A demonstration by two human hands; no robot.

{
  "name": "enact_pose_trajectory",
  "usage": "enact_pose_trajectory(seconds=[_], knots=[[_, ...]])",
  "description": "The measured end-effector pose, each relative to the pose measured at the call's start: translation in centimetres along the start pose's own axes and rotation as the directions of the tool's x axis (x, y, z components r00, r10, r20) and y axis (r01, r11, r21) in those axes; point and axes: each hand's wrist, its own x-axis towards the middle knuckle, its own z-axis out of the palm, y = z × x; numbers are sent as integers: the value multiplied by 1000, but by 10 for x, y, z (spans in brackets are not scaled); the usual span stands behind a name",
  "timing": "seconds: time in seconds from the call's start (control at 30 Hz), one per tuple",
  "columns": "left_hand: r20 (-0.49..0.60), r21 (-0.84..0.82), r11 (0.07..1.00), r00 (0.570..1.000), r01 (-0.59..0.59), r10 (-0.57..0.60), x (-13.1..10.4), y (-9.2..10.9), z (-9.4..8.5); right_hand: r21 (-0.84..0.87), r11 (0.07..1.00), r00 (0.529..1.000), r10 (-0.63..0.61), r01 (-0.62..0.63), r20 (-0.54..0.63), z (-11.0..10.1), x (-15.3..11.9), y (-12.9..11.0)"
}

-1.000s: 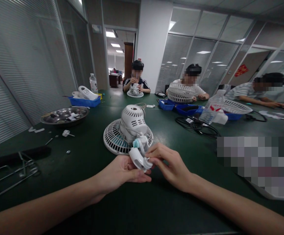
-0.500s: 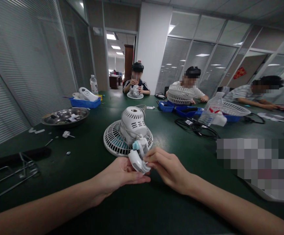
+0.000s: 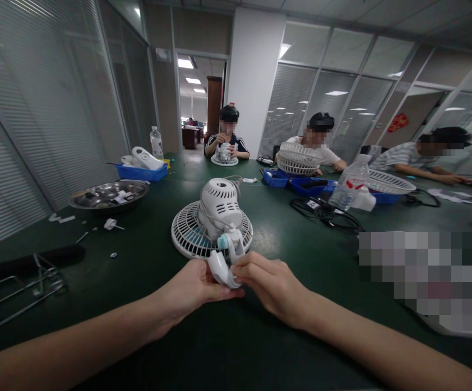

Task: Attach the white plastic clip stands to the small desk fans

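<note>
Left hand (image 3: 197,283) cupped under a white curved part (image 3: 220,268); right hand (image 3: 274,283) pinching its side. Part held at near edge of a fan (image 3: 220,206), grille down on dark green table (image 3: 236,347). Further, leftward: metal bowl (image 3: 141,189), blue tray (image 3: 144,173). Across, seated people (image 3: 241,145). Behind: pale pillar (image 3: 257,70), glass partitions (image 3: 319,103).

I'm watching the person's left hand (image 3: 197,282) cradling a curved white part (image 3: 218,267) while the right hand (image 3: 278,288) is pinching it. At their twelve o'clock a fan (image 3: 219,209) is lying grille-down; a metal bowl (image 3: 115,207) is sitting at eleven.
</note>
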Motion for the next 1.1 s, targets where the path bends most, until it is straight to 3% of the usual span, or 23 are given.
enact_pose_trajectory(seconds=[0.13, 0.47, 1.1], knots=[[49, 11, 997, 996, -78, 78, 4, -9, -5, 36, 999, 997, 7, -4, -78, -2, 2, 2], [45, 49, 995, 996, -85, 83, 0, -6, -3, 239, 971, 987, 38, 0, -157, 0, 6, 4], [79, 112, 988, 992, -105, 96, -3, -3, 1, 301, 953, 981, 39, 20, -188, -6, 8, 7]])
